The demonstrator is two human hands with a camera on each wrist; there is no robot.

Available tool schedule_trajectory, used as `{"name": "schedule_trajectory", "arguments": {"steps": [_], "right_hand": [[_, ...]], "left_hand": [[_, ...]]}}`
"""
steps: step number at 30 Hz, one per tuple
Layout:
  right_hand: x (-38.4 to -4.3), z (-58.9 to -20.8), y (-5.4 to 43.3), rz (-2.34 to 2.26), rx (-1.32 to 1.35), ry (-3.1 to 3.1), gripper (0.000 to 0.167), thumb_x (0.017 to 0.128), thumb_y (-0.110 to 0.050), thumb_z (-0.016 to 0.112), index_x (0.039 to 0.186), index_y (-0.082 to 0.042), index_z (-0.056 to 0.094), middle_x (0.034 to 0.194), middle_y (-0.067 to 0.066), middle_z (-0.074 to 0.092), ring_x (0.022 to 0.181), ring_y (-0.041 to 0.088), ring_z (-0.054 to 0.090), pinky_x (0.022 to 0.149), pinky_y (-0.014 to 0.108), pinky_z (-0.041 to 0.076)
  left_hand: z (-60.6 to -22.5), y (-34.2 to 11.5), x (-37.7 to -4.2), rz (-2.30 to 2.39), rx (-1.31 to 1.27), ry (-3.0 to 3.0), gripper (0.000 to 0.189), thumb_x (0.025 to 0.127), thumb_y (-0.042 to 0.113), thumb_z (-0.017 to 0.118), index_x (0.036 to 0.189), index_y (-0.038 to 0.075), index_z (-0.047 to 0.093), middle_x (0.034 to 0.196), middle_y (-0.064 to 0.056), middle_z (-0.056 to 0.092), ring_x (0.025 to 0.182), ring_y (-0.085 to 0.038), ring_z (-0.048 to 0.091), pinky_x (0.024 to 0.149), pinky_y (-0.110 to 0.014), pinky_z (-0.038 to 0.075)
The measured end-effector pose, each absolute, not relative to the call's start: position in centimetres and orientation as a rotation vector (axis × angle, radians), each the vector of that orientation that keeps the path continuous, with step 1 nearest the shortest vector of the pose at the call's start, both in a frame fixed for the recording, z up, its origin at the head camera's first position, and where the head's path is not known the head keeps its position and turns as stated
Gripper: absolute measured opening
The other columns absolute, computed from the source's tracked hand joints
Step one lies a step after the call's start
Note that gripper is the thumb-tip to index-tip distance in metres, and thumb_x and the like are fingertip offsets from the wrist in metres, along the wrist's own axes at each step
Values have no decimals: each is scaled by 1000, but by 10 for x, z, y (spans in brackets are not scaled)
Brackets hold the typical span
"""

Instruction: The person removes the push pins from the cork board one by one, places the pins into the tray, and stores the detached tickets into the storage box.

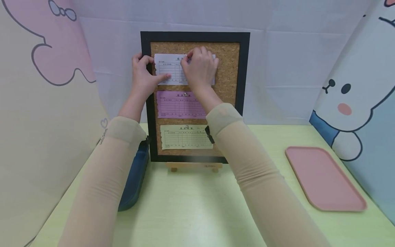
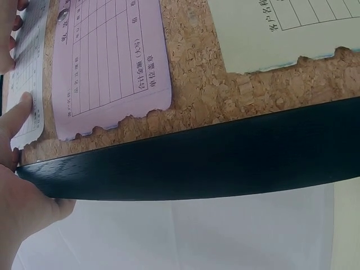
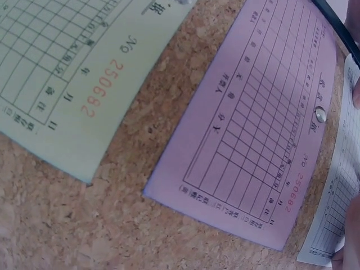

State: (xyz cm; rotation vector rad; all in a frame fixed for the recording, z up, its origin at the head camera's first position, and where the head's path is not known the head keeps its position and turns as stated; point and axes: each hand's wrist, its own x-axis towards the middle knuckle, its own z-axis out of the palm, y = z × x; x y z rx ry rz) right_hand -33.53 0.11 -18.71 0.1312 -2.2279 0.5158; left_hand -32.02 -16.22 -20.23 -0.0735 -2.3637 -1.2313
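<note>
A black-framed corkboard (image 1: 226, 89) stands upright, with three receipt slips one above another. My left hand (image 1: 144, 73) grips its left edge, the thumb lying on the white receipt (image 1: 168, 68) at the top. At that receipt's top middle my right hand (image 1: 200, 67) pinches a small thumbtack, mostly hidden by the fingertips; the hand covers the receipt's right part. Below is a pink receipt (image 1: 180, 105) with a silvery thumbtack (image 3: 320, 115) at its top middle. The yellow-green receipt (image 1: 185, 139) hangs lowest, also tacked at the top.
A small wooden easel (image 1: 194, 165) supports the board on the pale green table (image 1: 185, 212). To the left, partly behind my sleeve, is a dark blue tray (image 1: 135, 181). A pink tray (image 1: 324, 180) lies at the right. White cloth (image 1: 287, 68) hangs behind.
</note>
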Motion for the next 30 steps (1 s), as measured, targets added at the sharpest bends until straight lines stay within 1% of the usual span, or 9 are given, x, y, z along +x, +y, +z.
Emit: {"name": "schedule_trajectory", "arguments": {"steps": [12,15,19,22,30], "right_hand": [[-336,-185,2,446,148,-2275,20,93,-28,47,94,-15,63,97,0,61,91,17,57,82,36,39],[-335,-183,3,421,181,-2291,19,93,-26,47,95,-14,62,96,0,61,87,17,58,77,33,45],[-334,-181,4,412,228,-2326,19,94,-24,46,97,-12,60,91,2,62,77,16,59,65,29,50],[-334,-180,5,437,249,-2337,19,94,-23,47,97,-11,60,89,3,63,73,15,59,63,28,49],[-335,-181,8,486,304,-2315,17,93,-21,49,95,-9,61,88,4,64,72,15,58,64,27,49]], "left_hand": [[-202,-162,-322,-1227,-60,-2384,53,73,39,80,104,12,48,154,1,12,143,-13,11,112,-20,18],[-202,-162,-322,-1226,-64,-2385,53,73,39,80,104,12,47,154,1,11,143,-13,11,112,-20,18],[-202,-162,-321,-1221,-67,-2385,53,73,39,80,104,11,48,154,0,12,143,-13,12,112,-21,18],[-202,-162,-322,-1227,-67,-2384,53,73,39,80,104,11,48,155,0,11,143,-14,11,112,-21,18],[-202,-161,-323,-1238,-62,-2380,51,73,38,80,103,12,48,155,1,12,143,-14,12,112,-21,18]]}}
